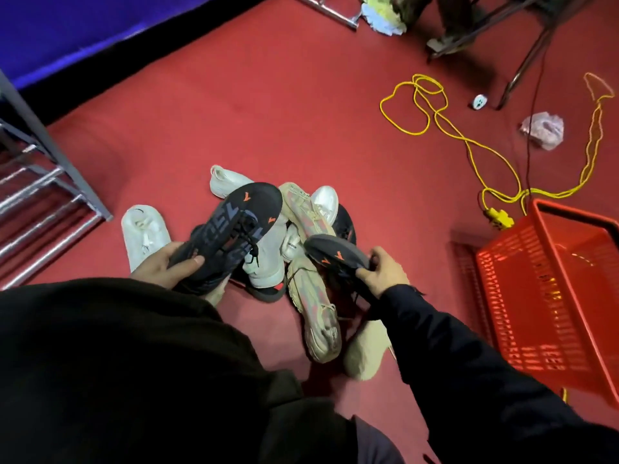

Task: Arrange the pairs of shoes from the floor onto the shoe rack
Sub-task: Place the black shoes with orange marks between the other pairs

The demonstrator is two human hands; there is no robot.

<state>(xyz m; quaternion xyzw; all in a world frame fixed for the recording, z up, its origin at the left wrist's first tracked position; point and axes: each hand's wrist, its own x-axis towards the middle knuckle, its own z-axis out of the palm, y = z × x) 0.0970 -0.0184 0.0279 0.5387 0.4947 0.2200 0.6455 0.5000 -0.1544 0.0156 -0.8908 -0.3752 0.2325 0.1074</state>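
My left hand [164, 262] grips a black sneaker [234, 226] with orange marks, its sole turned up toward me. In my right hand [382, 269] is its matching black sneaker [335, 252], held by the rim, sole up too. Both hang just above a pile of shoes on the red carpet: beige sneakers [315, 313], a grey-white shoe [268, 262] and white shoes [221, 180]. One white shoe [144, 232] lies apart at the left. The metal shoe rack [43, 195] stands at the far left, its rails bare.
A red plastic basket [556, 289] sits at the right. A yellow cord [469, 142] with a plug block loops over the carpet behind it. A crumpled pink bag [544, 128], chair legs [522, 61] and a blue wall [83, 28] lie farther back.
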